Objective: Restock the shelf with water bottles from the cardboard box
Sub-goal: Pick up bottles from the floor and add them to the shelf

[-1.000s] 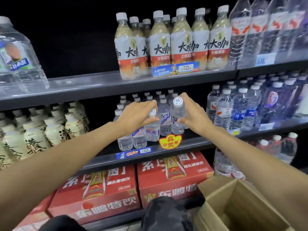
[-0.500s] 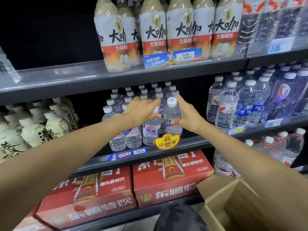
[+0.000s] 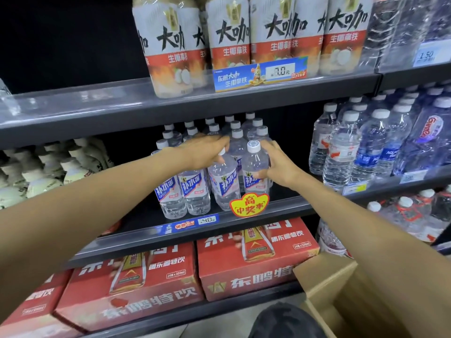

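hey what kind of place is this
Most likely a shop's drinks aisle: shelves hold rows of identical water bottles, price tags clip to the shelf edges, and sealed red drink cartons sit below.

Both hands on water bottles at the middle shelf [image 3: 244, 230].
Left hand [image 3: 205, 152] grips the cap end of a tilted bottle [image 3: 223, 181]; right hand [image 3: 278, 164] holds an upright bottle [image 3: 255, 167] just beside it. The cardboard box [image 3: 341, 298] sits open, lower right.

Illumination: bright, from overhead. Glare streaks the clear shelf strip [image 3: 73, 103] at 10 o'clock. Shelf recesses are dark. Wide-angle distortion bends edges; lower red cartons [image 3: 131, 289] show motion blur.
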Tool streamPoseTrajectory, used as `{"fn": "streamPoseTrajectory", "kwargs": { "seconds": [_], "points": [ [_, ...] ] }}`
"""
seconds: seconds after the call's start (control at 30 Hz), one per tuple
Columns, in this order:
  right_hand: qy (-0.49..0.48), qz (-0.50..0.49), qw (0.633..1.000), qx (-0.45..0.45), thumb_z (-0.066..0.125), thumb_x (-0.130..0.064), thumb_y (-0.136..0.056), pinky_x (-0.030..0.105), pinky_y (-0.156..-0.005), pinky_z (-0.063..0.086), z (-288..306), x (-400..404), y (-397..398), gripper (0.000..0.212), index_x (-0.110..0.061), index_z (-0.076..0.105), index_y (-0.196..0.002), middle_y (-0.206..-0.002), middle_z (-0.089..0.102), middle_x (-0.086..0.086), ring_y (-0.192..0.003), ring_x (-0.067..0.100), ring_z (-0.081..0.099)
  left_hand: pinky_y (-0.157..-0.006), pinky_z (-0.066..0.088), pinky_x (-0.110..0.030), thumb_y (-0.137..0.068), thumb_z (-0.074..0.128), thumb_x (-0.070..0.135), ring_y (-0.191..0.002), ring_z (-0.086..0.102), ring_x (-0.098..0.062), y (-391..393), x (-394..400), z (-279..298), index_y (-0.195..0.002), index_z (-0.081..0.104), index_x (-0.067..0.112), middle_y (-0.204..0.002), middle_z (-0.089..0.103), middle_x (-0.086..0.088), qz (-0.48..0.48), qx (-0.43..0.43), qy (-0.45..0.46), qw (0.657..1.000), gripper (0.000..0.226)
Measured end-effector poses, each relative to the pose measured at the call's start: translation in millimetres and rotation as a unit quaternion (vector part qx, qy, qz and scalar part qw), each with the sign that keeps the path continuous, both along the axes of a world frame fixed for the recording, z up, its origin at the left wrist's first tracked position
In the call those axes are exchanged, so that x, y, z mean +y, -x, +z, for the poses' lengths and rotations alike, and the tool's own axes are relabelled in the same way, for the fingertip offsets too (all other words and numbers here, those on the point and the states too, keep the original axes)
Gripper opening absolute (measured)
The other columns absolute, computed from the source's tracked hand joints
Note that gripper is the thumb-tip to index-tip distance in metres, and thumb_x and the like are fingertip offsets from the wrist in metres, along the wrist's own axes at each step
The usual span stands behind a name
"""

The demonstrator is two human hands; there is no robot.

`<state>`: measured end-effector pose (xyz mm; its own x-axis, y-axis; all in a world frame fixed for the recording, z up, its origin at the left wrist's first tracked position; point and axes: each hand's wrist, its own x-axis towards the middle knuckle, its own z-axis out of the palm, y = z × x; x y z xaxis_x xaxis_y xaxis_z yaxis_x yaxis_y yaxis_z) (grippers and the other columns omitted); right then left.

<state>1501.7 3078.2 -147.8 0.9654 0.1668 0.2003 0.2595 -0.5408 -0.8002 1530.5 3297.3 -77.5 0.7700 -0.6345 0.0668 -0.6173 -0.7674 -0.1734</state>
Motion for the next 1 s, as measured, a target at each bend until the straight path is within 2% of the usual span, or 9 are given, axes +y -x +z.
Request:
{"fn": "streamPoseTrajectory", "kwargs": {
  "seconds": [0.17,0.27,0.4,0.53,0.63,0.7,0.77,0.87,1.0],
  "points": [
    [0.035,-0.013,0.999,-0.017,0.077,0.005,-0.074,0.045,-0.102,0.047,1,3,-6,0.085,-0.016,0.035,-0.145,-0.14,0.041,0.007,-0.128,0.024,0.045,-0.082,0.045,-0.037,-0.092,0.058,0.01,-0.105,0.053,-0.029,0,-1,4,-0.12,0.047,0.016,-0.116,0.055,-0.009,-0.011,0.049,0.034,0.998,0.031],
    [0.081,-0.028,0.995,-0.049,0.072,0.008,-0.074,0.047,-0.089,0.053,6,4,-3,0.091,-0.03,0.027,-0.143,-0.13,0.053,0.009,-0.11,0.026,0.058,-0.09,0.045,-0.042,-0.091,0.064,0.026,-0.111,0.051,-0.03,4,-8,3,-0.126,0.043,0.016,-0.122,0.051,-0.011,-0.003,0.061,0.011,0.998,0.042],
    [0.183,-0.04,0.977,-0.099,0.064,0.013,-0.075,0.045,-0.079,0.054,4,6,2,0.098,-0.042,0.018,-0.143,-0.14,0.047,0.009,-0.102,0.033,0.059,-0.091,0.046,-0.046,-0.089,0.066,0.033,-0.11,0.052,-0.033,4,-13,0,-0.127,0.047,0.017,-0.117,0.05,-0.013,0.013,0.045,-0.004,0.999,0.045],
    [0.187,-0.036,0.978,-0.085,0.06,0.011,-0.08,0.042,-0.08,0.054,5,7,-2,0.093,-0.04,0.017,-0.145,-0.145,0.043,0.01,-0.105,0.034,0.06,-0.09,0.045,-0.042,-0.09,0.066,0.026,-0.109,0.052,-0.032,1,-15,-2,-0.128,0.053,0.019,-0.117,0.053,-0.014,0.012,0.04,0.011,0.999,0.041],
    [0.185,-0.028,0.979,-0.078,0.056,0.012,-0.081,0.049,-0.075,0.055,5,8,-1,0.094,-0.047,0.016,-0.142,-0.139,0.048,0.011,-0.092,0.033,0.063,-0.087,0.048,-0.043,-0.092,0.062,0.014,-0.102,0.057,-0.029,-5,-8,1,-0.119,0.06,0.02,-0.107,0.057,-0.007,0.014,0.057,0.047,0.997,0.028],
    [0.182,-0.024,0.98,-0.077,0.054,0.011,-0.082,0.049,-0.069,0.055,4,10,-1,0.093,-0.05,0.017,-0.141,-0.129,0.054,0.012,-0.081,0.029,0.063,-0.086,0.049,-0.041,-0.091,0.06,0.009,-0.097,0.057,-0.025,-9,-2,2,-0.113,0.062,0.024,-0.105,0.06,-0.005,0.02,0.07,0.055,0.996,0.027],
    [0.182,-0.02,0.98,-0.081,0.054,0.011,-0.083,0.047,-0.065,0.055,4,16,-1,0.091,-0.049,0.017,-0.141,-0.123,0.055,0.011,-0.072,0.024,0.061,-0.086,0.048,-0.042,-0.09,0.062,0.011,-0.094,0.055,-0.023,-12,4,2,-0.111,0.063,0.027,-0.101,0.06,-0.003,0.025,0.068,0.048,0.996,0.026],
    [0.173,-0.012,0.982,-0.078,0.053,0.012,-0.084,0.049,-0.067,0.055,4,25,-1,0.091,-0.048,0.016,-0.141,-0.123,0.054,0.01,-0.075,0.027,0.061,-0.086,0.047,-0.043,-0.091,0.062,0.014,-0.091,0.055,-0.02,-14,12,1,-0.109,0.063,0.029,-0.094,0.051,0.002,0.035,0.068,0.055,0.996,0.024],
    [0.167,-0.009,0.983,-0.071,0.055,0.013,-0.084,0.051,-0.068,0.055,5,27,-1,0.092,-0.047,0.016,-0.141,-0.12,0.055,0.011,-0.08,0.029,0.063,-0.088,0.048,-0.045,-0.092,0.063,0.02,-0.101,0.054,-0.027,-12,13,0,-0.115,0.061,0.029,-0.105,0.056,-0.004,0.04,0.063,0.051,0.996,0.025]
  ]
}}
